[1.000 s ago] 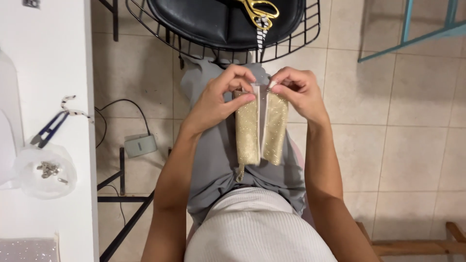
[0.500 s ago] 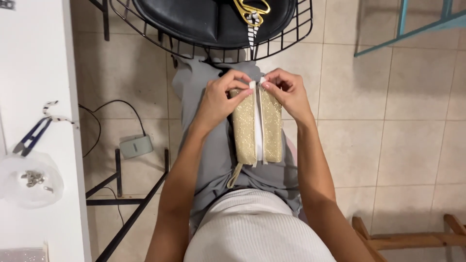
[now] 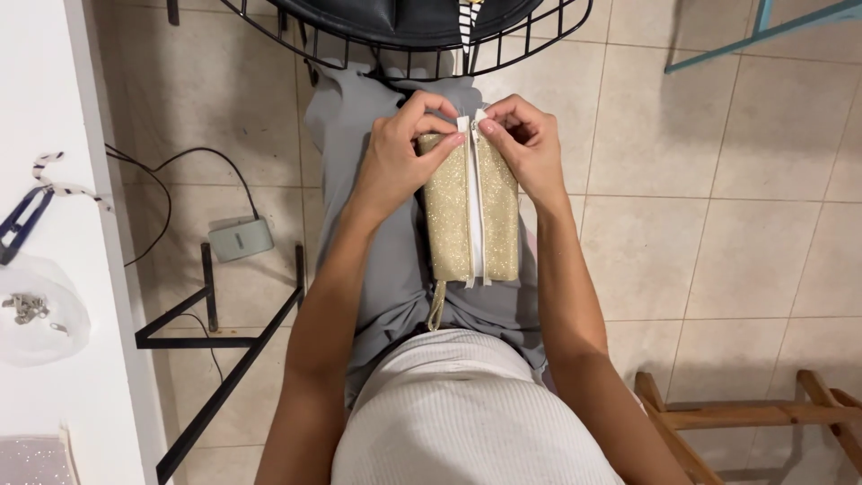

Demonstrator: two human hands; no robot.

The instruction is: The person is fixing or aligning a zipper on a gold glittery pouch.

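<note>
A gold glitter pouch [image 3: 471,220] with a white zipper down its middle lies on my lap, over grey trousers [image 3: 395,269]. My left hand [image 3: 400,157] pinches the pouch's top left corner by the zipper end. My right hand [image 3: 525,144] pinches the top right corner, its fingertips touching the zipper tape. Both halves of the pouch lie close together along the zipper. A small gold loop [image 3: 436,310] hangs from the pouch's lower left corner.
A black wire chair [image 3: 404,40] with a dark cushion stands just ahead of my knees. A white table [image 3: 54,269] on the left holds blue snips [image 3: 18,224] and a clear bag of small metal parts [image 3: 36,310]. A wooden frame [image 3: 745,418] stands at lower right. A grey pedal [image 3: 241,239] lies on the tiled floor.
The pouch's two halves, spread apart a second ago, have been brought together along the zipper. Both hands stay at the pouch's top end.
</note>
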